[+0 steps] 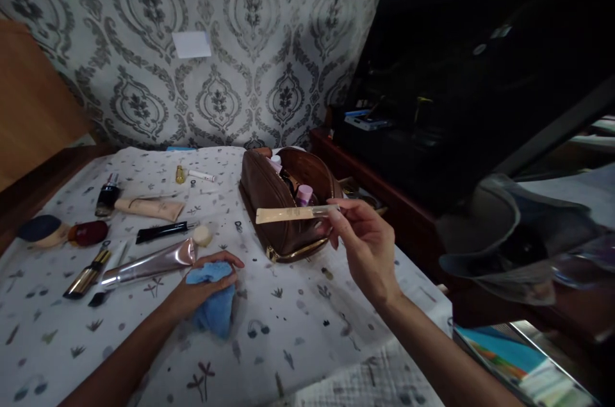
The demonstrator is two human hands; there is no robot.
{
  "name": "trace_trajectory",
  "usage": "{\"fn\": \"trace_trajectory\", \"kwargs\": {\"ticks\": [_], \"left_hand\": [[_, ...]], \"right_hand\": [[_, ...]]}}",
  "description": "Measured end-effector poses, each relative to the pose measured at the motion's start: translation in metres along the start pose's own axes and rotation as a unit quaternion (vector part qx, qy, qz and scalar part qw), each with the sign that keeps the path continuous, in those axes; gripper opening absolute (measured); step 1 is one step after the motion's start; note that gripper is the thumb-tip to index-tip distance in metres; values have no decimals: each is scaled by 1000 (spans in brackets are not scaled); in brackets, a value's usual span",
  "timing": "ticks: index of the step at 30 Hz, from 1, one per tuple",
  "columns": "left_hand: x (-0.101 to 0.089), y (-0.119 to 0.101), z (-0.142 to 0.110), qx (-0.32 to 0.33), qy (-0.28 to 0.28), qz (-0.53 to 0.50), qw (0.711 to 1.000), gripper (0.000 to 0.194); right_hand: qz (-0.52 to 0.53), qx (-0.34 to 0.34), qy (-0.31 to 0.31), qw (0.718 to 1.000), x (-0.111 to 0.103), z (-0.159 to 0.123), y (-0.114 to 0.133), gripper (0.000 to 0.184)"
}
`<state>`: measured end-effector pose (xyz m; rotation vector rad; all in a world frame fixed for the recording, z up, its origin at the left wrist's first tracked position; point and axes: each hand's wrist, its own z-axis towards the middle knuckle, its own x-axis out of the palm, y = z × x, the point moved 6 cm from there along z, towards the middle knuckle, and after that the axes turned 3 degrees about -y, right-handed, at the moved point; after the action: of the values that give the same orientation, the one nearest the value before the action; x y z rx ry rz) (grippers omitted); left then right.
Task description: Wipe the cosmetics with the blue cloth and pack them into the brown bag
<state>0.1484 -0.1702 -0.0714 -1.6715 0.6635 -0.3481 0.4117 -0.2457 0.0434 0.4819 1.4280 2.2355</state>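
Observation:
In my right hand (368,243) I pinch a slim beige cosmetic tube (283,215) by its clear cap, held level in front of a brown makeup bag (257,195). The bag's zip is undone, and a pink-capped container (304,194) shows inside with other items partly hidden. My left hand (211,279) grips a blue cloth (216,304) low over the white patterned tablecloth (269,356). Just beyond it lie a shiny pinkish tube (151,263), a cream round piece (202,236) and a black tube (163,232).
At left lie a beige tube (151,208), a dark bottle (108,195), a gold-and-black tube (87,274), a brush (108,275) and round sponges (41,229). A small yellow vial (179,174) and white stick (202,175) lie farther back. A large black screen (456,74) stands at right.

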Motion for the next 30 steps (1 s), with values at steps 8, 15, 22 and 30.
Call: {"fn": "trace_trajectory", "kwargs": {"ticks": [8, 15, 22, 30], "left_hand": [[0, 0, 1, 22, -4, 20, 1000, 35], [0, 5, 1, 2, -1, 22, 1000, 38], [-1, 5, 0, 0, 1, 41, 999, 42], [2, 5, 0, -18, 18, 19, 999, 44]], "right_hand": [[-12, -36, -37, 999, -9, 12, 10, 29], [-38, -78, -71, 994, -21, 30, 19, 28], [-75, -101, -58, 990, -26, 52, 6, 29], [-263, -185, 26, 947, -2, 78, -1, 9]]}}
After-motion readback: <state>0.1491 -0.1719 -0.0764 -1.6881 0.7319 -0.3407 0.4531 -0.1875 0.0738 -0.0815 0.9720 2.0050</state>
